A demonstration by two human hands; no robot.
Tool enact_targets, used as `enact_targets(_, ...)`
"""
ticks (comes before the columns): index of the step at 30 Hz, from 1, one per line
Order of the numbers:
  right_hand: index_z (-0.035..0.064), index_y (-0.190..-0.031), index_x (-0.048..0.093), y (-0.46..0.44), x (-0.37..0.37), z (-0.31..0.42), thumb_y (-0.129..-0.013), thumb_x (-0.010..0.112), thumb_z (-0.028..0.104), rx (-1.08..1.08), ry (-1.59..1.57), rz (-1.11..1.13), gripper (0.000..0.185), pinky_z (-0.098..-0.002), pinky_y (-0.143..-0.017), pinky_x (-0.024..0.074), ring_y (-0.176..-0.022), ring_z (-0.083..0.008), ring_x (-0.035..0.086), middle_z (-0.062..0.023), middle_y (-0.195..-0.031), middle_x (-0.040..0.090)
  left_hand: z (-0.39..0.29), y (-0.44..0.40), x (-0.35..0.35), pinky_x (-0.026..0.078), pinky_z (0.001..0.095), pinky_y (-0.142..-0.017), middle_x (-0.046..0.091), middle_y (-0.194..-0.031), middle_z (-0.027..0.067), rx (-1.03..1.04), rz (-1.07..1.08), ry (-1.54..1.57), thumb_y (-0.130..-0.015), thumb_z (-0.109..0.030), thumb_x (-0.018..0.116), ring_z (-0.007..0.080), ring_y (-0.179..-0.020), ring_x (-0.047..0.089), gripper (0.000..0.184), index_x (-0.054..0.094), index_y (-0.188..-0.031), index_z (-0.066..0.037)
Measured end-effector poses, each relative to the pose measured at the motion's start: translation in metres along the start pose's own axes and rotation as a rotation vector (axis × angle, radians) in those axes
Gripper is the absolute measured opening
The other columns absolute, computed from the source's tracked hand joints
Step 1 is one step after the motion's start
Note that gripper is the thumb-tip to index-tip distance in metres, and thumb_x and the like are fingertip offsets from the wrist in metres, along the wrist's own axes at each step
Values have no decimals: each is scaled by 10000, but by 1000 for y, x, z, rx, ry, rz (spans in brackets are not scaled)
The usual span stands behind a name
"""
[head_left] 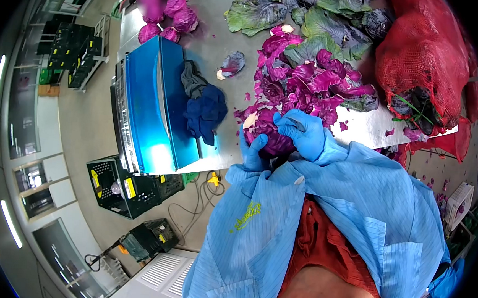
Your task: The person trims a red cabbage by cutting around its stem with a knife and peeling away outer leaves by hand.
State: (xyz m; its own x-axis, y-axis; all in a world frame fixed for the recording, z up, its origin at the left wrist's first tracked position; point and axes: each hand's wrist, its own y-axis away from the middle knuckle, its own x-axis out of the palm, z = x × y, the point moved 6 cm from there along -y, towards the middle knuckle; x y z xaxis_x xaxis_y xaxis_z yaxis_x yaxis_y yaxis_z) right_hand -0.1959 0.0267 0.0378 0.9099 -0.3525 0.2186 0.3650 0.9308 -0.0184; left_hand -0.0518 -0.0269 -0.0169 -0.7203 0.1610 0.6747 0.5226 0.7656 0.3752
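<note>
A red cabbage with a pale cut stem end sits at the near edge of the metal table, close to my body. My left hand, in a blue glove, cups it from the left side. On its right, my right hand, also gloved in blue, is closed around what looks like a small knife; only a short dark part of it shows. Just beyond both hands lies a heap of loose purple cabbage leaves.
A blue metal box stands left on the table, with dark blue cloth beside it. Trimmed cabbages lie at the back left, green outer leaves at the back. A red mesh sack is at right; dark crates stand on the floor.
</note>
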Motion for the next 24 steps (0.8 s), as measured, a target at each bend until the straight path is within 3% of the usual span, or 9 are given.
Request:
enact_targets(5,-54,-1003,608,1,2,5,-846,577,-107,14,51,42,168,-281,-937,477,-1051,-178,601,-102,-993,610,3,-1,-1,453,455,-979,485,-1282,155,-12,13,27,-675,-127,742,317,-1154,516,800,354,-1372,-64)
enact_targets(8,-62,-993,607,1,2,6,-855,570,-102,52,7,15,149,-283,-933,476,-1035,-189,613,-106,-977,608,2,0,-1,452,468,-979,483,-1282,157,13,12,-13,-671,-132,745,322,-1152,517,805,355,-1372,-69)
enact_targets(11,-30,-1003,656,-5,-4,18,-842,640,-13,13,-123,-112,163,-283,-778,511,-864,-178,641,-124,-913,640,2,1,-4,451,475,-979,485,-1280,160,16,1,-58,-668,-143,751,327,-1150,517,811,354,-1370,-62)
enact_targets(13,-23,-1028,655,-17,-16,46,-839,638,-20,-175,199,-111,190,-287,-771,507,-819,-177,631,-113,-900,635,5,4,-17,453,474,-978,485,-1278,162,7,-43,-62,-668,-146,755,330,-1149,517,812,354,-1369,-59)
enact_targets(17,-7,-1097,636,-29,-17,39,-822,670,16,-160,18,-58,278,-275,-771,500,-837,-165,607,-119,-964,597,2,8,-11,452,462,-981,486,-1281,160,-30,-32,-78,-668,-160,766,323,-1157,512,819,357,-1370,-62)
enact_targets(18,9,-1146,621,-28,-11,52,-811,696,49,-178,211,6,346,-281,-778,502,-892,-156,597,-125,-991,583,1,7,-11,451,457,-982,486,-1283,158,-26,-1,-74,-670,-153,765,318,-1160,511,816,357,-1371,-65)
enact_targets(19,28,-1185,607,-25,-5,48,-803,715,107,-22,333,54,405,-301,-801,502,-924,-196,605,-119,-1012,586,1,5,-11,450,453,-984,486,-1286,156,-21,29,-68,-672,-146,764,312,-1162,510,814,357,-1372,-68)
enact_targets(21,44,-1196,605,-15,3,26,-799,718,152,-101,632,176,427,-315,-806,503,-922,-254,609,-123,-995,591,1,3,-10,447,442,-987,487,-1287,151,0,43,-70,-673,-125,763,301,-1164,509,809,359,-1373,-71)
enact_targets(24,50,-1125,632,-5,8,15,-803,708,187,-252,495,98,358,-341,-735,509,-835,-300,606,-137,-920,581,-1,5,-12,446,421,-985,493,-1280,133,53,-10,-90,-667,-57,761,281,-1157,511,808,362,-1370,-73)
